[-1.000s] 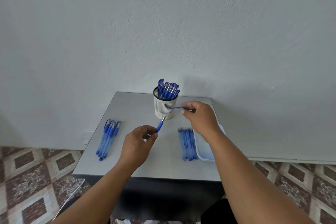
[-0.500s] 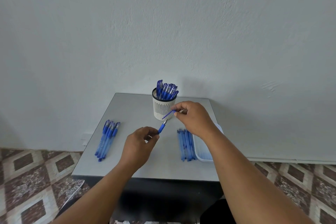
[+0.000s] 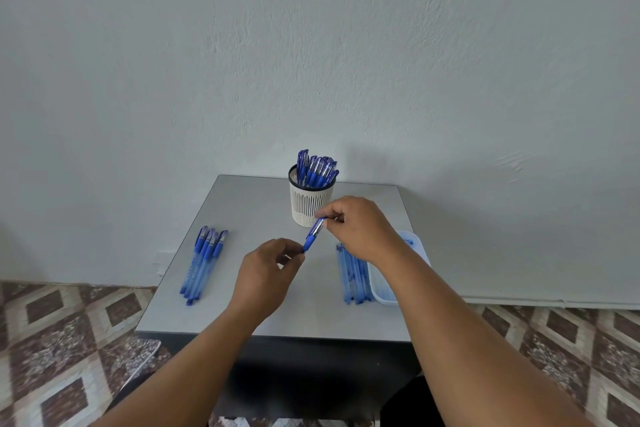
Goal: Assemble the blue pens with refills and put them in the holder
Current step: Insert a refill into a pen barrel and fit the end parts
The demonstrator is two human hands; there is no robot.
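Holding one blue pen (image 3: pixel 314 234) between them, both hands are above the middle of the grey bench (image 3: pixel 242 218). The left hand (image 3: pixel 266 274) has its fingers curled and pinches the lower end of the pen, where the dark blue grip is. The right hand (image 3: pixel 360 229) pinches the upper end with thumb and fingertips, at the part with the clear cap. The pen is tilted, its upper end pointing up and to the right, and it is in the air, not touching the bench.

Just behind the hands stands the holder (image 3: pixel 308 204), a white cup with thin slots and a dark rim. Several finished pens (image 3: pixel 317 170) stand in it with their caps up. The upper end of the held pen is near the front of the holder.

On the left side of the bench lies a small row of capped pens (image 3: pixel 204 260), side by side and touching one another. On the right, partly hidden under the right wrist, lies a row of pale blue tubes (image 3: pixel 353 274); I cannot tell if they are barrels or refills. Just beside them, at the right edge, is a white tray (image 3: pixel 381 284) with something blue inside.

No writing or brand can be read on the pens; they are too small.

Behind the bench is a plain pale wall (image 3: pixel 311 45), and below is a floor (image 3: pixel 52 340) of brown and cream diamond tiles.
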